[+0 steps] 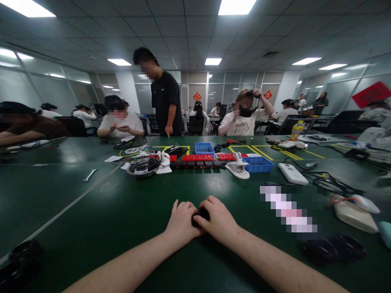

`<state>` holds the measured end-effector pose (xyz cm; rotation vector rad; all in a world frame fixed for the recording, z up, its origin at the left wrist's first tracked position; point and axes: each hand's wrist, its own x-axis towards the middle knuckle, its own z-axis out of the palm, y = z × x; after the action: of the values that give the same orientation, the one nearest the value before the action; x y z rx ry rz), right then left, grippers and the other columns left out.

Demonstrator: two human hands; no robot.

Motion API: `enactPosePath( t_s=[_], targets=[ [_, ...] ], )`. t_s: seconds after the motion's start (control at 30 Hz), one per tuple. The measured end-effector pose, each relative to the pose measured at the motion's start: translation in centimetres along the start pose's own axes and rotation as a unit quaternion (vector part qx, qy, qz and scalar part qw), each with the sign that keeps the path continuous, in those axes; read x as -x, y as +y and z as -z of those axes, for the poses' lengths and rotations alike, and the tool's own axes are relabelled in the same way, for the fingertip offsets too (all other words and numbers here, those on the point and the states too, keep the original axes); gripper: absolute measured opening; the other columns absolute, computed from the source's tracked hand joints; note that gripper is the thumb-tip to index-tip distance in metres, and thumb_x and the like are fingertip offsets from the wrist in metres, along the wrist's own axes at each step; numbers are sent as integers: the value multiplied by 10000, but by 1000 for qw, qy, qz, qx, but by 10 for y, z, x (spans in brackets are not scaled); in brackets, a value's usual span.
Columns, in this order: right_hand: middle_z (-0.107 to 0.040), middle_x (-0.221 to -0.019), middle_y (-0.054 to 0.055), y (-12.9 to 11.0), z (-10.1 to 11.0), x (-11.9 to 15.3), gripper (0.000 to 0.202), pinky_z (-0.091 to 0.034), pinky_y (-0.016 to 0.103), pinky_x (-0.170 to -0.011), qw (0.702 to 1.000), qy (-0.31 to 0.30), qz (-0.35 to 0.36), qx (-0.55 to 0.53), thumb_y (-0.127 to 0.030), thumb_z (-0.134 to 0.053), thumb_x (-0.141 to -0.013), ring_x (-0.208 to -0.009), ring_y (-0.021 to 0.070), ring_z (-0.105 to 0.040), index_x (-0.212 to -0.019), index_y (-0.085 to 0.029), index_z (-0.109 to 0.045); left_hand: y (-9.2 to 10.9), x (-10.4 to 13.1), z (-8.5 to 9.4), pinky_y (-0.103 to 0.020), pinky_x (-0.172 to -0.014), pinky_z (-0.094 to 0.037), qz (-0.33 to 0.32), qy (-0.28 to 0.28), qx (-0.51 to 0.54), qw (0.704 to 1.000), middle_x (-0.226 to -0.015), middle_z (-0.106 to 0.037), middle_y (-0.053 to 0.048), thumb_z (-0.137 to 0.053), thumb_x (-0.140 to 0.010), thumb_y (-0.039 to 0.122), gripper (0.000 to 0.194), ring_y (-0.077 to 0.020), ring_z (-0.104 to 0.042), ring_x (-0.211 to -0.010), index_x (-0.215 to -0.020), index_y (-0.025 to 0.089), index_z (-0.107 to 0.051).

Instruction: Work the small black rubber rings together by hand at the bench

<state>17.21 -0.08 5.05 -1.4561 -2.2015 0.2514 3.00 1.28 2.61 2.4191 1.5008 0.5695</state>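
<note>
A small black object (200, 216) sits between my two hands, low over the green table (134, 207); its shape is mostly covered by fingers. My left hand (183, 219) wraps its left side, with one finger raised a little. From the right, my right hand (218, 217) closes over the same object, thumb across its front. Both hands touch each other near the bottom of the object.
Ahead lie a bowl of cables (143, 167), a white clip stand (238, 167), red strips (198, 157) and blue trays (258, 164). A wrench (90, 175) is left; a white power bank (292, 174) and black coils (320, 250) are right. People are across the table.
</note>
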Motion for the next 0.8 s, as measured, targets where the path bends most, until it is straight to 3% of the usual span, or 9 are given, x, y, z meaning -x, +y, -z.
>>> enactPosePath(
  t_s=[0.13,0.2,0.3,0.4,0.5,0.6,0.7,0.8],
  targets=[
    [-536,-859,68,2,1,0,168,-437,333,-760,1000,-8,11,-28,-265,-600,-727,-835,192,-519,-860,-166,-622,-4,-2,0,-528,-1024,-157,-17,6,11,1000,-889,-558,-18,-654,-617,372,286,-228,-504,-917,-853,218,-600],
    [-556,-890,72,3,5,-1,181,-430,331,-793,998,-19,37,-53,-186,-576,-721,-860,187,-522,-893,-165,-628,-9,-6,-2,-478,-991,-254,-43,-1,21,999,-901,-559,-23,-663,-601,342,305,-226,-505,-908,-870,212,-604],
    [-596,-934,51,8,17,-3,308,-423,314,-826,984,-92,105,-114,-69,-550,-656,-900,177,-535,-930,-183,-634,-19,-12,-4,-334,-822,-410,-132,-44,59,988,-896,-558,-24,-688,-573,319,304,-204,-507,-869,-845,200,-621],
    [-629,-905,6,11,25,-3,334,-435,283,-803,958,-166,159,-171,-32,-556,-598,-872,160,-557,-863,-208,-657,-26,-16,-6,-270,-752,-412,-209,-77,85,971,-846,-558,-3,-700,-574,294,191,-181,-504,-850,-722,199,-626],
    [-643,-783,-24,9,22,1,247,-433,259,-790,943,-175,187,-210,-24,-554,-593,-824,138,-569,-720,-206,-662,-25,-14,-6,-265,-756,-403,-242,-88,88,962,-841,-560,2,-710,-559,273,176,-178,-502,-847,-689,196,-621],
    [-638,-676,-45,6,14,5,206,-399,274,-851,937,-152,214,-232,-13,-539,-605,-758,117,-580,-639,-192,-637,-20,-11,-3,-276,-781,-410,-241,-93,92,962,-875,-561,-8,-713,-548,272,272,-188,-506,-866,-798,204,-631],
    [-658,-771,-38,4,16,6,205,-348,311,-914,940,-113,223,-234,-24,-529,-626,-819,127,-576,-683,-193,-631,-17,-6,3,-327,-862,-400,-206,-105,108,967,-993,-549,-26,-730,-537,322,487,-219,-498,-954,-992,224,-586],
    [-642,-894,5,2,25,7,198,-377,319,-876,964,-67,156,-206,-92,-517,-691,-898,154,-549,-827,-190,-623,-15,-3,5,-470,-988,-281,-164,-112,103,975,-1177,-484,-58,-751,-482,443,829,-283,-433,-1092,-1216,245,-418]
  ],
)
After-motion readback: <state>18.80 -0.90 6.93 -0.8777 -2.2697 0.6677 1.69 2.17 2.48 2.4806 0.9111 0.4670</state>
